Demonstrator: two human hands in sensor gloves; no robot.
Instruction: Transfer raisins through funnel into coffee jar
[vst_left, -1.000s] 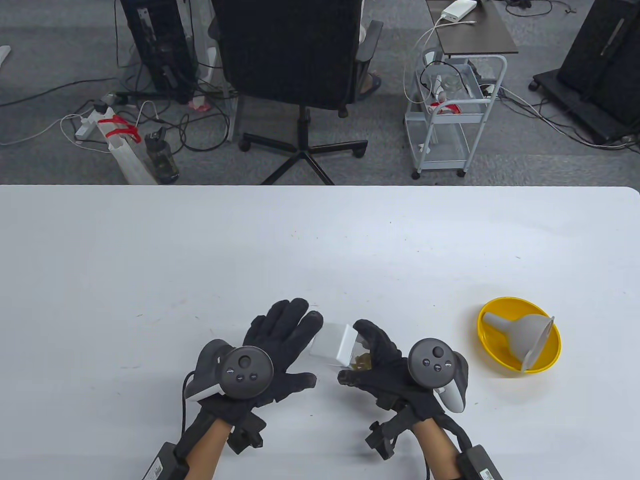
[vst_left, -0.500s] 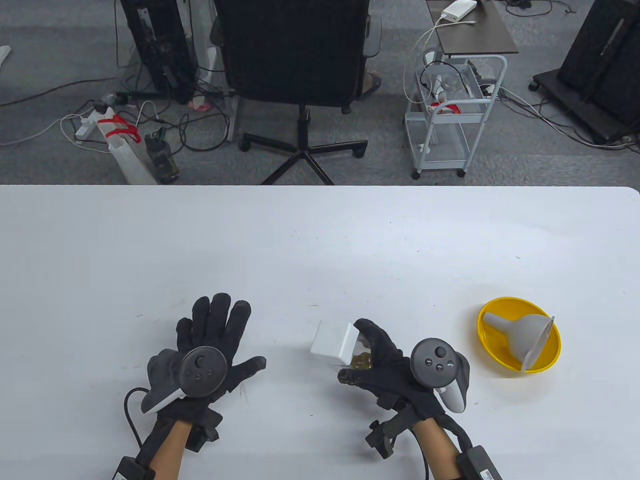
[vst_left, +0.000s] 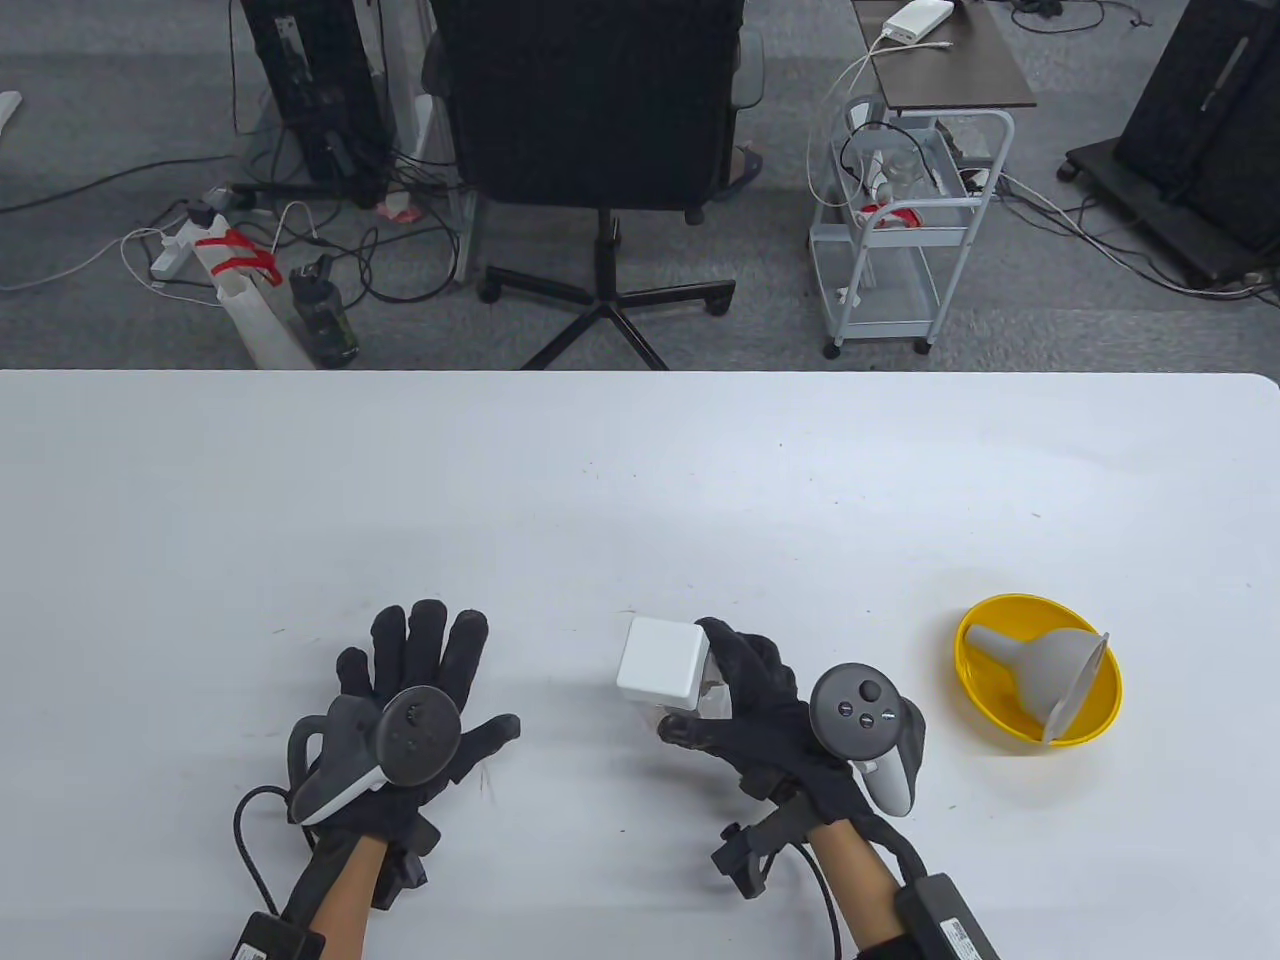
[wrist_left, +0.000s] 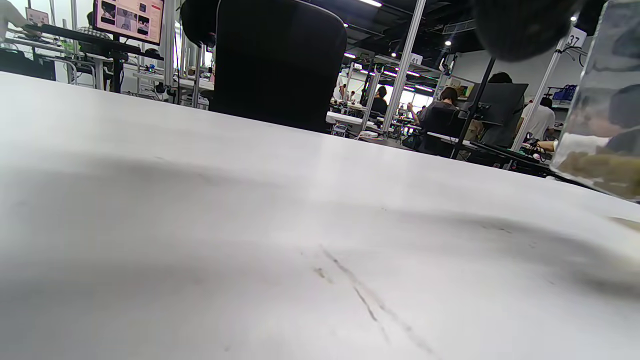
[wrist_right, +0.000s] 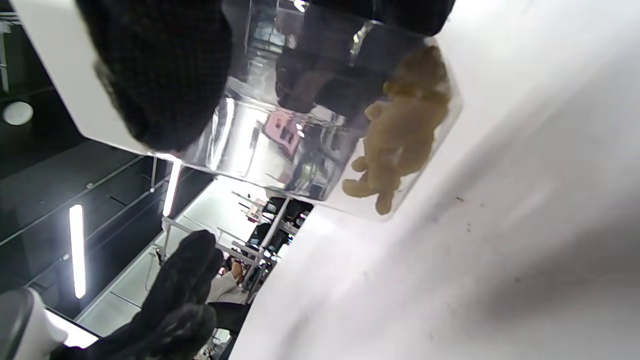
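Note:
A clear square coffee jar (vst_left: 690, 690) with a white lid (vst_left: 660, 662) stands near the table's front middle. My right hand (vst_left: 745, 715) grips its clear body. The raisins (wrist_right: 400, 135) lie at the bottom of the jar, seen through its wall in the right wrist view; the jar also shows at the right edge of the left wrist view (wrist_left: 600, 125). My left hand (vst_left: 420, 690) rests flat on the table, fingers spread, empty, well left of the jar. The grey funnel (vst_left: 1040, 670) lies on its side in the yellow bowl (vst_left: 985, 715) at the right.
The white table (vst_left: 640, 500) stretches back to its far edge. Beyond it on the floor stand a black office chair (vst_left: 590, 110), a white wire cart (vst_left: 900, 230) and cables.
My left hand let go of the jar's lid and drew away to the left, settling flat on the table. My right hand brought the jar from tilted to more upright.

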